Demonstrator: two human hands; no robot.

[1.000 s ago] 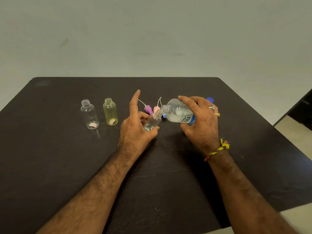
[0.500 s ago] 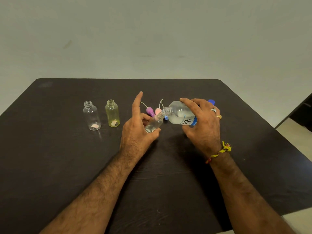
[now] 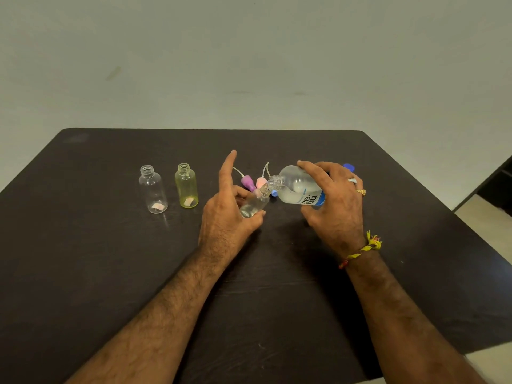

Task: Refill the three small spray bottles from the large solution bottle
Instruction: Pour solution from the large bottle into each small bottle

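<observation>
My left hand [image 3: 227, 214] grips a small clear spray bottle [image 3: 255, 203], tilted to the right, with the index finger pointing up. A little liquid sits in its bottom. My right hand [image 3: 336, 206] holds the large solution bottle [image 3: 296, 187] on its side, its open mouth touching the small bottle's neck. Two more small bottles stand uncapped at the left: a clear bottle [image 3: 153, 189] and a yellow-tinted bottle [image 3: 186, 185].
All of this sits on a dark table [image 3: 110, 273]. Spray heads with tubes lie behind the hands: a purple spray head [image 3: 247, 182], a pink spray head [image 3: 261, 182] and a blue one mostly hidden. A blue cap [image 3: 349, 167] peeks out behind my right hand.
Both hands hold the same pouring pose; the view has shifted slightly. The liquid level in the small bottle looks about the same.
</observation>
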